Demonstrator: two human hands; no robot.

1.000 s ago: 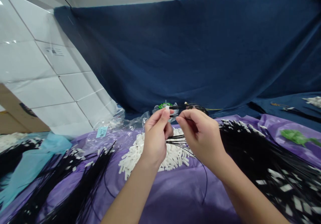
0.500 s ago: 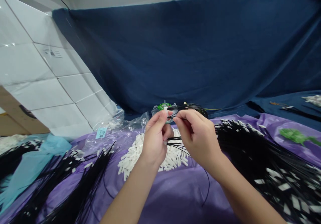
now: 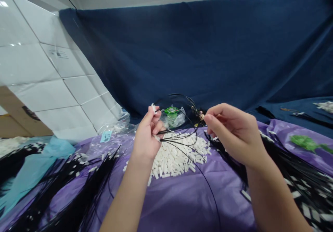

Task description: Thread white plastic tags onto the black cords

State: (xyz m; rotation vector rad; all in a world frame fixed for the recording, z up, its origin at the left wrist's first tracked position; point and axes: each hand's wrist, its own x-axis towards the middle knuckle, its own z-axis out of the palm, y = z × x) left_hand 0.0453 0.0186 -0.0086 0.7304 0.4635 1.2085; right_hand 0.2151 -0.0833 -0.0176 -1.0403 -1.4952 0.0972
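My left hand [image 3: 147, 138] is closed, pinching a small white connector housing [image 3: 154, 109] between thumb and fingertips. Black wires [image 3: 177, 140] come out of its grip lower down and fan to the right. My right hand [image 3: 231, 133] is held apart to the right, thumb and forefinger pinched on the copper-coloured tip [image 3: 201, 116] of a thin black wire. Other wires loop between the two hands, and their tips are blurred. Beneath, a heap of small white housings [image 3: 179, 157] lies on purple plastic sheeting [image 3: 177, 197].
Bundles of black wires with white ends [image 3: 85, 194] lie at left, and more wires [image 3: 293, 159] at right. Behind the heap stands a clear bag with a green item [image 3: 171, 111]. A labelled plastic bag [image 3: 105, 137], white cartons [image 3: 44, 96] and a blue cloth [image 3: 182, 51] surround the place.
My hands have moved apart: the left one shifted left with the white housing, the right one moved right, drawing a wire tip away. More of the heap and the green item now show.
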